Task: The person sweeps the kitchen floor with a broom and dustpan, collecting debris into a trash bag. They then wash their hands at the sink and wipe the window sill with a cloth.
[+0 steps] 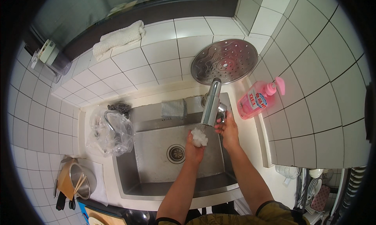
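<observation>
My left hand point(194, 150) holds a white, ruffled, translucent clump point(199, 137) just below the spout of a chrome faucet point(211, 107). Its exact kind is unclear; it could be a scrubber or a piece of food. A faint streak that looks like water shows between spout and clump. With thumb and fingers around it, my right hand point(230, 132) is at the faucet's side lever point(222, 109); the palm hides part of this contact. Both hands are over a stainless steel sink point(158, 172), the left one beside the drain strainer point(176, 153).
A grey cloth point(174, 108) drapes over the sink's back rim. Left of the basin are a clear plastic bag point(117, 140) and a steel wool scrubber point(119, 107). Pink pump bottle point(255, 103) stands right; a perforated metal disc point(224, 62) leans behind the faucet. Lower left, a pot point(90, 178) holds chopsticks.
</observation>
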